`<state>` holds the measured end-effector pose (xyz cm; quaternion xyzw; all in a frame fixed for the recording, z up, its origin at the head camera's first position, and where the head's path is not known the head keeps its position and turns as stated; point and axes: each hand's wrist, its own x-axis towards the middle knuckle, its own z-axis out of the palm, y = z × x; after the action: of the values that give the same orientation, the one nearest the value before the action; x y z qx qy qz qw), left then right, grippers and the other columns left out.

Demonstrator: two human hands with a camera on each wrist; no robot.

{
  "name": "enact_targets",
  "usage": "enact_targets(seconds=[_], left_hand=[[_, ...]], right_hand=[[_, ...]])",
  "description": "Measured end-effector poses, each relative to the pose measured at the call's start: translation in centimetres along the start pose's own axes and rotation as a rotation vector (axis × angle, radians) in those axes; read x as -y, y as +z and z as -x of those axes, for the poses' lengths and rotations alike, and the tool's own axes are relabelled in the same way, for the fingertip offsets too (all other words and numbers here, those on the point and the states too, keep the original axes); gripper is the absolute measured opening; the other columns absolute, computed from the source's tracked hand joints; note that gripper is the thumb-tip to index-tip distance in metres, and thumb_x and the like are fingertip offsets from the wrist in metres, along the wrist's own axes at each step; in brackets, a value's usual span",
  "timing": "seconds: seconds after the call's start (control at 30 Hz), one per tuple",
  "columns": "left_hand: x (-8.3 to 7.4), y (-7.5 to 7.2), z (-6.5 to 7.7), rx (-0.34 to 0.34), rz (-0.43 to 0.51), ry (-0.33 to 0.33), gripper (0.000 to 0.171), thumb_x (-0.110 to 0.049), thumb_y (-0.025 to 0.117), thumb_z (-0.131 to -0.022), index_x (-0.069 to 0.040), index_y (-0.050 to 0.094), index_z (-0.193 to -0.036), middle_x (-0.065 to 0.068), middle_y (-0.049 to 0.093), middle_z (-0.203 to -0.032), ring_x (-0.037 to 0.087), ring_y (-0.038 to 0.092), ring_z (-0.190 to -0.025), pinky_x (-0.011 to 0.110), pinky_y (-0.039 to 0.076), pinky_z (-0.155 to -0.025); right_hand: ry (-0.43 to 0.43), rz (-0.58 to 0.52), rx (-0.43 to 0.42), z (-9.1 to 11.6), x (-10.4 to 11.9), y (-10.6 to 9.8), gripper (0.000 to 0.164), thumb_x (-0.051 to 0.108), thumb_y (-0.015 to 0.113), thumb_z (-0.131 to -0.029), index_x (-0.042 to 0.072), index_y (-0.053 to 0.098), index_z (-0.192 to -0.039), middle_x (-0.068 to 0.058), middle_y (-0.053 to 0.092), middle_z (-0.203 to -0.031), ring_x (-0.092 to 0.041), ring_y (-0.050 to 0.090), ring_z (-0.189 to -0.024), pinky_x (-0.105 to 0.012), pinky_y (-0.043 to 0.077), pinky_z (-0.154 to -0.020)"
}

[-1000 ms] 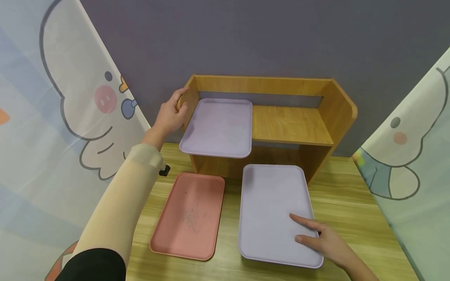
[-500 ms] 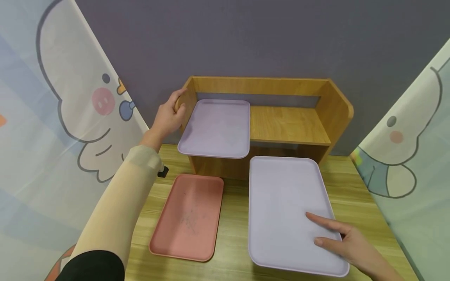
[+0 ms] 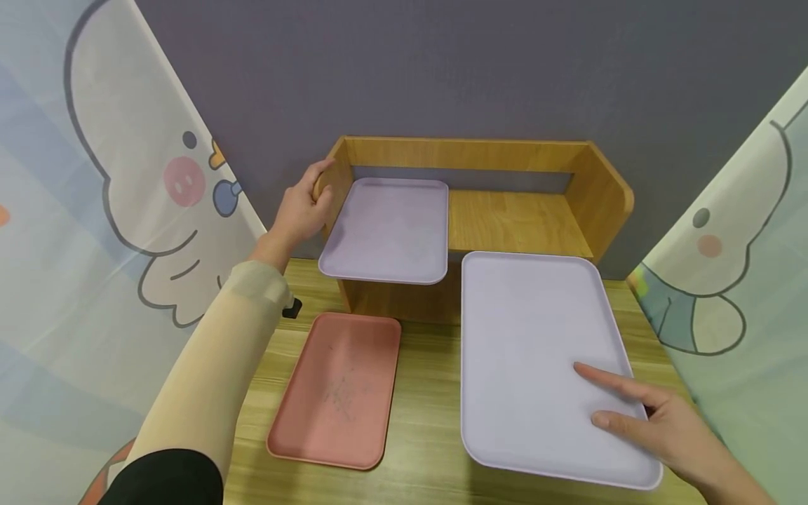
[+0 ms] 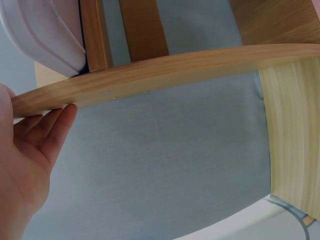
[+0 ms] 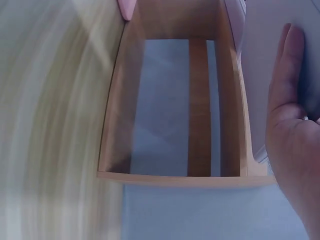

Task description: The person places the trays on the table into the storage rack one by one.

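My left hand (image 3: 301,210) grips the left side panel of a small wooden desk shelf (image 3: 519,219). In the left wrist view, several fingers (image 4: 61,131) bend against the underside of the panel edge. A pale lavender tray (image 3: 536,330) is held by its right edge in my right hand (image 3: 672,424), thumb and index finger on top, the other fingers hidden beneath. That tray hangs above the table, its far edge overlapping the front of the shelf board in the head view. Another lavender tray (image 3: 391,231) lies on the left half of the upper board, its front edge overhanging.
A pink tray (image 3: 341,389) lies on the wood-grain table (image 3: 432,421) at the front left. The shelf's right side panel (image 3: 600,200) rises beside the upper board. A grey partition (image 3: 467,70) stands behind, with cartoon-printed cloths on both sides.
My right hand has lifted the lavender tray and carried it rightward and toward the upper board. My left hand stays on the side panel; the tray on the shelf and the pink one have not moved.
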<state>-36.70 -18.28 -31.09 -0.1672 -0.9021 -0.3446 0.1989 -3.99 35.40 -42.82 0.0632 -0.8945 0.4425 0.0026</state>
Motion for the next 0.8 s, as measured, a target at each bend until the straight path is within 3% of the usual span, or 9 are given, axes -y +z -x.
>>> enact_targets(seconds=[0.1,0.27,0.47,0.6,0.8], left_hand=[[-0.1,0.0,0.0,0.002,0.001,-0.003,0.057,-0.029,0.050,-0.110,-0.031,0.047,-0.166,0.019,0.067,-0.083,0.031,0.062,-0.071,0.036,0.047,-0.059],[-0.1,0.0,0.1,0.010,0.003,-0.005,0.057,-0.029,0.049,-0.110,-0.031,0.046,-0.167,0.022,0.070,-0.090,0.033,0.064,-0.075,0.036,0.047,-0.061],[0.0,-0.1,0.1,0.002,0.001,-0.004,0.057,-0.029,0.049,-0.110,-0.031,0.046,-0.167,0.022,0.070,-0.090,0.032,0.064,-0.075,0.036,0.048,-0.061],[-0.1,0.0,0.1,-0.001,-0.001,0.002,0.057,-0.029,0.050,-0.110,-0.030,0.047,-0.166,0.022,0.070,-0.089,0.033,0.063,-0.073,0.036,0.047,-0.061],[-0.2,0.0,0.1,-0.009,-0.012,0.008,0.056,-0.029,0.050,-0.109,-0.030,0.048,-0.166,0.023,0.071,-0.090,0.033,0.064,-0.073,0.037,0.047,-0.062]], right_hand=[[-0.002,0.004,-0.007,-0.7,0.5,-0.3,0.058,0.005,0.081,-0.096,0.020,0.069,-0.151,0.036,0.058,-0.130,-0.010,0.072,-0.077,-0.027,0.056,-0.067],[-0.007,-0.034,0.008,-2.1,1.1,-0.9,0.058,0.005,0.080,-0.098,0.020,0.068,-0.152,0.037,0.059,-0.132,-0.011,0.074,-0.080,-0.030,0.059,-0.065],[0.044,-0.134,0.059,-4.3,1.6,-1.5,0.058,0.008,0.075,-0.102,0.022,0.063,-0.157,0.026,0.067,-0.124,-0.021,0.077,-0.072,-0.036,0.062,-0.063],[0.074,-0.160,0.069,-5.8,1.6,-1.9,0.057,0.012,0.075,-0.104,0.022,0.061,-0.159,0.019,0.058,-0.140,-0.019,0.077,-0.079,-0.035,0.063,-0.066],[0.119,-0.172,0.081,-8.4,2.1,-2.6,0.055,0.019,0.074,-0.106,0.026,0.061,-0.159,-0.018,0.039,-0.169,-0.017,0.076,-0.083,-0.033,0.063,-0.069]])
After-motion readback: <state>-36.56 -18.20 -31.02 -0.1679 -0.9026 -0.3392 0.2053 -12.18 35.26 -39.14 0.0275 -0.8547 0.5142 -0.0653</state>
